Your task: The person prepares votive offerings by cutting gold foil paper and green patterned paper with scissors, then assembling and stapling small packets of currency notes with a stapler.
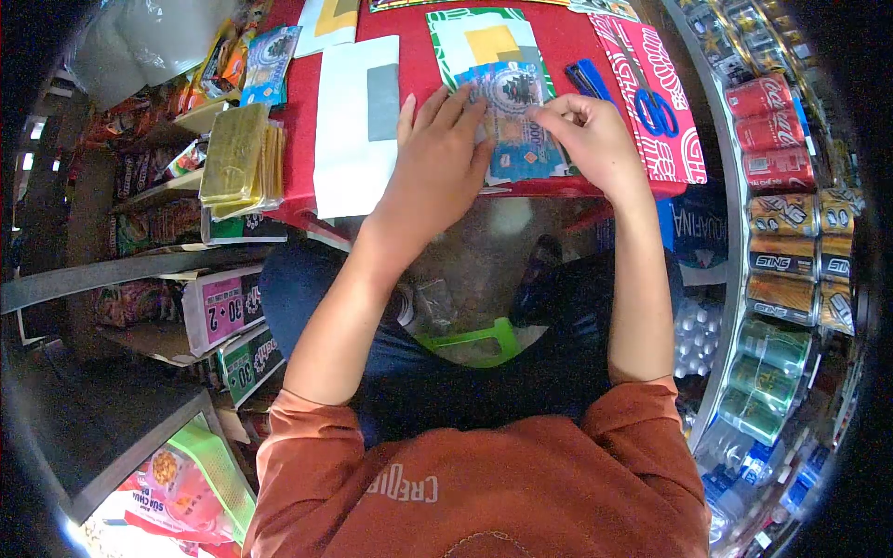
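A blue banknote [519, 149], seemingly one of a few overlapping, lies near the front edge of the red table [299, 112]. My left hand [437, 153] rests at its left side with fingers stretched out, some fingertips touching it. At the right side, my right hand [595, 139] pinches the note's edge between thumb and bent fingers. Behind the note is a white paper with a green patterned border [446, 42] and a yellow block. Left of my left hand lies a white sheet [349, 121] with a grey rectangle.
A blue stapler [586, 79] and blue-handled scissors [659, 113] lie to the right, the scissors on pink patterned paper [684, 149]. At the left are more blue notes [270, 60] and a yellowish stack [234, 153]. Shelves of drink cans [770, 130] stand close on the right.
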